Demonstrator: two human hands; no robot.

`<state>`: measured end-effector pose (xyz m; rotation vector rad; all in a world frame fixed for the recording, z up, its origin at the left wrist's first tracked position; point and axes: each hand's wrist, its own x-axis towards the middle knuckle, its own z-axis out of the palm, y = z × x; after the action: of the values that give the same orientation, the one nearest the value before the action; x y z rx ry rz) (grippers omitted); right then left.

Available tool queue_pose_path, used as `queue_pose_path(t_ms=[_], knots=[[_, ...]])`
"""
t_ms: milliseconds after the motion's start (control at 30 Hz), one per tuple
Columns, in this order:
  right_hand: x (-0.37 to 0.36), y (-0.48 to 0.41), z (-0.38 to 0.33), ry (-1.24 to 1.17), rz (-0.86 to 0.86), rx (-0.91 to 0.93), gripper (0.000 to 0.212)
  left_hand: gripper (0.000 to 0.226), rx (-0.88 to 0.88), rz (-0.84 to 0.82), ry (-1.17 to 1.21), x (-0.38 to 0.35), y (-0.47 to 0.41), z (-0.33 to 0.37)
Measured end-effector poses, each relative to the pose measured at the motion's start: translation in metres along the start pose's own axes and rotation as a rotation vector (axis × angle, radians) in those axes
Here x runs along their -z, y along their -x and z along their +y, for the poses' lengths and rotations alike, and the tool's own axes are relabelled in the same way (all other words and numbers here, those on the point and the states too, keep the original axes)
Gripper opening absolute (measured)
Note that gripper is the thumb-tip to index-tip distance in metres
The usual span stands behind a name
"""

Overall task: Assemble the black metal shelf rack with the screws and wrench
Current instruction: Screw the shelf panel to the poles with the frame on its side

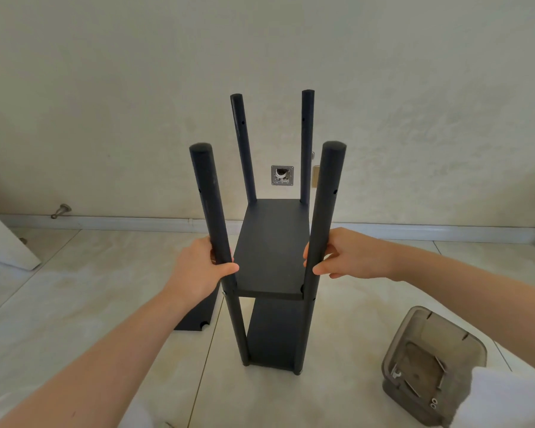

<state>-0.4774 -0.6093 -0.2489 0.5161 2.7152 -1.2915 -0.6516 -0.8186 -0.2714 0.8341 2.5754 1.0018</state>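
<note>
**A:** Where does the rack stand?

**B:** The black shelf rack [272, 251] stands upright on the floor [74, 288], toward its far edge by the wall. Two shelves are in: the lower shelf [275, 332] near the feet and the middle shelf [269, 236] partway up the four posts.

**A:** And the hands?

**B:** The left hand [198, 267] wraps the front left post [209, 205] just above the middle shelf, fingers curled behind and thumb across the front. The right hand [346, 256] grips the front right post [325, 211] at the same height. Both forearms reach forward, about level.

**A:** Why hold it there?

**B:** It looks like a steadying grip. The post tops are free and the holes near them are empty, so a top shelf seems not yet fitted. Gripping close to the joint should keep the frame square.

**A:** Any parts nearby?

**B:** A loose black panel [195, 316] lies flat on the floor, left of the rack. A clear plastic container [430, 344] sits toward the floor's near right and holds small silvery hardware [433, 403]. I cannot tell whether the wrench is inside.
</note>
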Motion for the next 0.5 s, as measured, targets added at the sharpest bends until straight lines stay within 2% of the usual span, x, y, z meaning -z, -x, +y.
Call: queue_pose_path(t_ms=[233, 300, 400, 467, 500], knots=[[-0.001, 0.000, -0.004, 0.065, 0.004, 0.003, 0.017, 0.026, 0.029, 0.095, 0.013, -0.011, 0.008, 0.000], [0.000, 0.001, -0.004, 0.098, 0.017, 0.015, 0.020, 0.022, 0.094, 0.189, 0.152, -0.019, 0.015, 0.002], [0.001, 0.000, -0.007, 0.157, 0.033, 0.028, 0.025, 0.024, 0.301, 0.297, 0.433, -0.039, 0.033, 0.004], [0.003, 0.001, -0.007, 0.164, 0.035, 0.029, 0.027, 0.025, 0.341, 0.245, 0.464, -0.058, 0.045, 0.004], [0.003, 0.002, -0.007, 0.158, 0.034, 0.030, 0.027, 0.023, 0.291, 0.194, 0.417, -0.068, 0.049, 0.005]])
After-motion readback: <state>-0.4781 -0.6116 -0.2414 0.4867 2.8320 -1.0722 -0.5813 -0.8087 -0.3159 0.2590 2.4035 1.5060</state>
